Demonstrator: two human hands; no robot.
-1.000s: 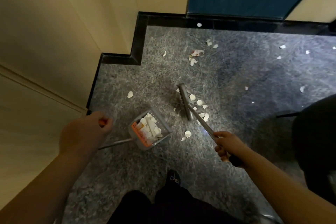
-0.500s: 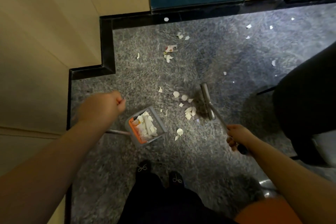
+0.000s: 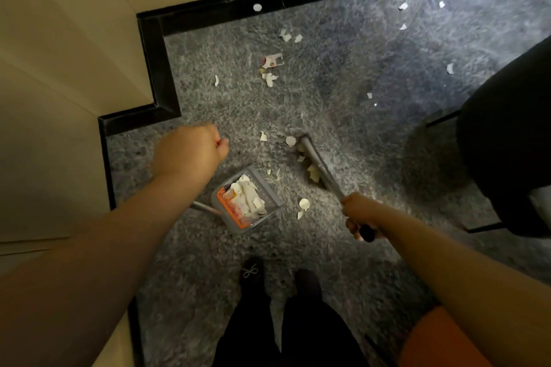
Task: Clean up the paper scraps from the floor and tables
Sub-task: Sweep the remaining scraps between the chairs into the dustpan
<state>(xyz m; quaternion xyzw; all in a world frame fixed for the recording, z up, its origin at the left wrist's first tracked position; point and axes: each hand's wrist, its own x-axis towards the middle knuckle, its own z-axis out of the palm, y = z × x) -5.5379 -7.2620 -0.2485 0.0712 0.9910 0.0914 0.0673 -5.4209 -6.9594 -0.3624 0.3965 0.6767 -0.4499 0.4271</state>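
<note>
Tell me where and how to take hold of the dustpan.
Grip the dustpan by its long metal handle, coming from above on the wall side. The handle slants up from the pan's orange rear edge towards the left hand. The pan's open mouth faces the scraps and broom, so keep that side free.

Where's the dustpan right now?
In the head view, the dustpan sits on the carpet at centre frame, just below the left hand and left of the broom head, holding paper scraps.
</note>
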